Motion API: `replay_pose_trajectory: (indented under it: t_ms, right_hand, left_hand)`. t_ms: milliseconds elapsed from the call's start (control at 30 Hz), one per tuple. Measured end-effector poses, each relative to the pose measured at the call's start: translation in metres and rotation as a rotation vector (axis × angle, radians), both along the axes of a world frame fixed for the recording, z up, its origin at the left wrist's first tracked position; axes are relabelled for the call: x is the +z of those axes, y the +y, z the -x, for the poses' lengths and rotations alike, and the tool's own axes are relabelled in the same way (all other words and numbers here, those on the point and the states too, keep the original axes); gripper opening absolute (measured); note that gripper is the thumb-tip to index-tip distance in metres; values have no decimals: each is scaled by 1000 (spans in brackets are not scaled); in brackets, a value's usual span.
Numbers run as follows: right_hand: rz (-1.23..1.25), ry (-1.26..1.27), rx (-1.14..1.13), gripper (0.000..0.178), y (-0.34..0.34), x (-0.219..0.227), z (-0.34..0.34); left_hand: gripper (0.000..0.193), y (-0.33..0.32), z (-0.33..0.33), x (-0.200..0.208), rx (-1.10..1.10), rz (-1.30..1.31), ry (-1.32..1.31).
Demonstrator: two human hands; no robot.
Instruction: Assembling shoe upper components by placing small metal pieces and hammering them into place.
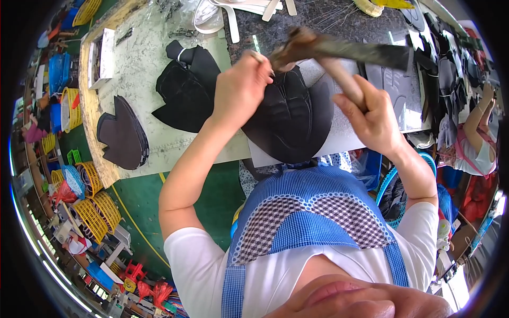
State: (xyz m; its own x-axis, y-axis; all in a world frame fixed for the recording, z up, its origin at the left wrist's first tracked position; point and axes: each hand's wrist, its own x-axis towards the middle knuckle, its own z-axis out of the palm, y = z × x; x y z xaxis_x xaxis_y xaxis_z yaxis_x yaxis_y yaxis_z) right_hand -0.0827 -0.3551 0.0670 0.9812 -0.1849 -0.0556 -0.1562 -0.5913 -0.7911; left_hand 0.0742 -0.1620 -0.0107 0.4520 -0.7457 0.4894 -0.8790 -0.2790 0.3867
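Observation:
My right hand (pixel 371 114) is wrapped round the wooden handle of a hammer (pixel 347 82), whose long dark head is raised over the work and blurred by motion. Just left of the hammer head, my left hand (pixel 241 87) is closed on a thin rod-like tool (pixel 259 56), mostly hidden by the fingers. Below both hands lie black, rounded cut pieces (pixel 286 124) with creases and stitched lines, near the table's front edge. More black pieces (pixel 188 87) sit left of my left hand, with a white band round their narrow end.
A stack of dark brown, notched pieces (pixel 121 135) lies at the left of the worktable (pixel 175 146). A white box (pixel 101 58) stands behind it. Pale straps (pixel 230 21) lie at the far edge. At right, dark pieces (pixel 448 74) hang in bunches. Yellow baskets (pixel 98 217) stand at left.

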Motion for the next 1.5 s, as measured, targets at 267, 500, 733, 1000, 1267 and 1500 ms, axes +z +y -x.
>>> replay_pose_trajectory:
  t_ms: [267,500,733,1000,1267,1500]
  right_hand:
    - [-226,110,-221,31,-13,-4,14]
    - [-193,-5,-181,25,-13,5,14]
    - [141,-37,33,21,4,2,2]
    - [-213,54,-99,25,-4,-34,-30]
    - [-81,199,17,20,8,-35,-31]
    - [45,41,9,24,5,-26,-33]
  left_hand:
    - [29,2,-7,-4,30,217,1109]
    - [21,-2,-2,-5,54,246,952]
    - [9,-8,5,6,8,-45,-44]
    - [17,50,42,7,-121,133,358]
    - [24,50,74,-7,-195,35,90]
    - [58,57,50,4,236,-65,110]
